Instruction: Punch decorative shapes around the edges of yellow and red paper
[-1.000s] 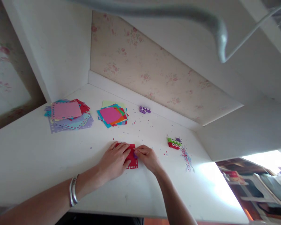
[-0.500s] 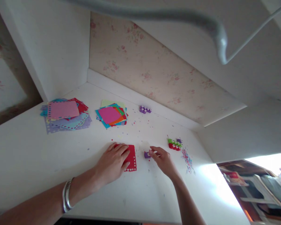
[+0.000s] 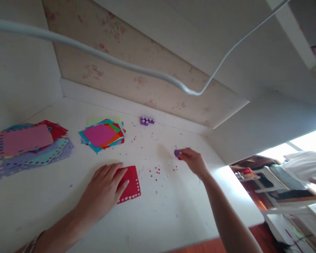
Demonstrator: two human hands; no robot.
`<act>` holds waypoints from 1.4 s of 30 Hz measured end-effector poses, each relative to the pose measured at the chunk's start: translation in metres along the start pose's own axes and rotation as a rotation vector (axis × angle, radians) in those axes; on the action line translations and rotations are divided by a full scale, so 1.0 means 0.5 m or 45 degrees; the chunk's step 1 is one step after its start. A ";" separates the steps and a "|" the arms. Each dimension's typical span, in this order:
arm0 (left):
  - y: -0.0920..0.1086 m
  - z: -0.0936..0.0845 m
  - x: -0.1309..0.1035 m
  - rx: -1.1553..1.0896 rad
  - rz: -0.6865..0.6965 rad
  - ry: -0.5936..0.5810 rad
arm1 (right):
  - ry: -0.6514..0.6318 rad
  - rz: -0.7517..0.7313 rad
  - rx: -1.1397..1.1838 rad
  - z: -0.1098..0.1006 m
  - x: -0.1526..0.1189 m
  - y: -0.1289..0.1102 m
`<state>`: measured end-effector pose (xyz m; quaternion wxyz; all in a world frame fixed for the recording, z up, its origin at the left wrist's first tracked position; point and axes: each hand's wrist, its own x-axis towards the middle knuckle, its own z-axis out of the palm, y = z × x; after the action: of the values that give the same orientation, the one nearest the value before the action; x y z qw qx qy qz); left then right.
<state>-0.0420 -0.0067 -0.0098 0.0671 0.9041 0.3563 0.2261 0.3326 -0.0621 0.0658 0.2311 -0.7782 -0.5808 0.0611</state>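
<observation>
My left hand (image 3: 103,188) lies flat with its fingers spread over a red sheet of paper (image 3: 131,181). Small shapes are punched along that sheet's right and lower edges. Between the fingertips of my right hand (image 3: 193,161) is a small purple craft punch (image 3: 176,153), held above the table toward the right. That hand hides most of the punches behind it; a bit of red (image 3: 179,158) shows just under the fingers. Tiny red paper cut-outs (image 3: 156,172) lie scattered between my two hands.
Punched colored sheets (image 3: 26,140) are piled at the left, with a stack of plain colored sheets (image 3: 100,134) beside them. Several purple punches (image 3: 146,121) stand by the back wall. A white cable (image 3: 147,71) hangs across the upper view.
My right hand has lifted the purple punch from beside the red sheet and carried it right, toward the group of punches. My left hand stays on the sheet. The view has shifted right.
</observation>
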 end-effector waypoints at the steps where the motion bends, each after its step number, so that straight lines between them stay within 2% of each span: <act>1: -0.003 0.000 0.001 0.017 -0.006 0.010 | 0.037 0.058 -0.086 -0.013 0.024 0.034; 4: -0.009 0.001 0.003 0.055 -0.022 0.023 | 0.070 0.133 -0.262 -0.041 0.088 0.119; 8: -0.011 0.000 0.008 0.062 -0.033 0.013 | -0.028 0.095 -0.441 -0.043 0.140 0.175; 14: -0.013 -0.004 0.013 0.049 -0.028 -0.008 | -0.192 0.028 -0.596 -0.016 0.158 0.204; 19: -0.011 -0.007 0.012 0.019 -0.044 -0.048 | -0.251 0.015 -0.670 -0.020 0.166 0.195; 22: -0.008 -0.010 0.010 0.002 -0.056 -0.066 | -0.206 0.000 -0.672 -0.017 0.186 0.161; 25: -0.007 -0.015 0.011 -0.011 -0.077 -0.080 | -0.200 -0.082 -0.612 0.015 0.216 0.100; 27: -0.007 -0.019 0.013 -0.025 -0.092 -0.105 | -0.224 -0.160 -0.547 0.057 0.241 0.047; 31: -0.007 -0.026 0.015 -0.088 -0.137 -0.157 | -0.265 -0.283 -0.415 0.167 0.300 -0.064; 34: -0.008 -0.025 0.013 -0.139 -0.198 -0.153 | -0.264 -0.315 -0.341 0.240 0.346 -0.136; 36: -0.010 -0.024 0.013 -0.162 -0.238 -0.152 | -0.252 -0.306 -0.297 0.271 0.371 -0.171; 39: -0.012 -0.028 0.015 -0.195 -0.279 -0.191 | -0.236 -0.266 -0.236 0.289 0.391 -0.200; 42: -0.013 -0.039 0.020 -0.213 -0.282 -0.221 | -0.219 -0.210 -0.172 0.282 0.389 -0.205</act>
<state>-0.0483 0.0041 0.0093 0.1972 0.8667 0.4267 0.1672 0.2535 0.1820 0.0187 0.1318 -0.7334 -0.6633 0.0690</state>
